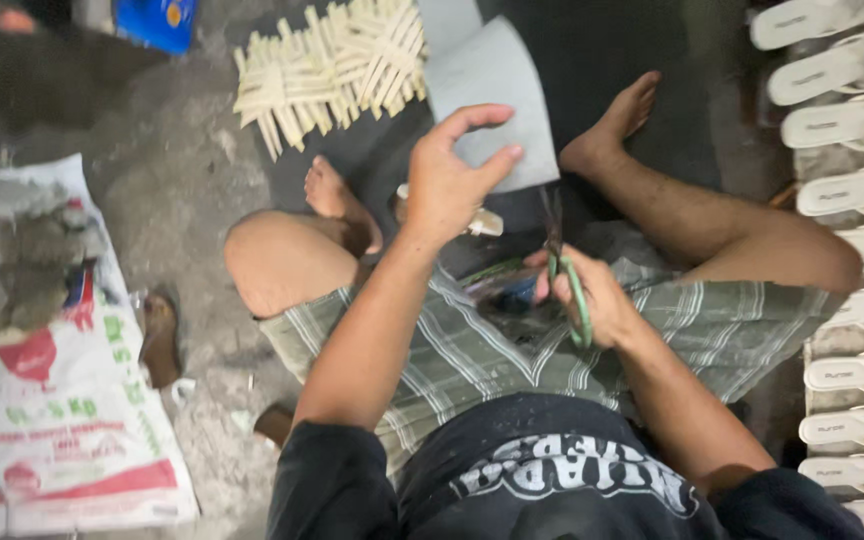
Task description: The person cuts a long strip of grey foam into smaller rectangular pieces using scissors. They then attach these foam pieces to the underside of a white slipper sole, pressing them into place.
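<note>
I sit cross-legged on the floor in checked shorts. My left hand (452, 175) is raised over my lap, its fingers pinching the lower edge of a grey sheet (487, 80) that lies on a dark mat. My right hand (592, 300) grips green-handled scissors (564, 270), blades pointing up toward the sheet's lower right corner. A small pale tube (482, 223) lies below my left hand, partly hidden by it.
A pile of woven pale strips (327, 65) lies at the mat's far end. Several white sandal soles (847, 130) line the right side. A printed white sack (62, 390) with dark scraps lies left on the concrete floor. A blue packet (157, 20) sits at top left.
</note>
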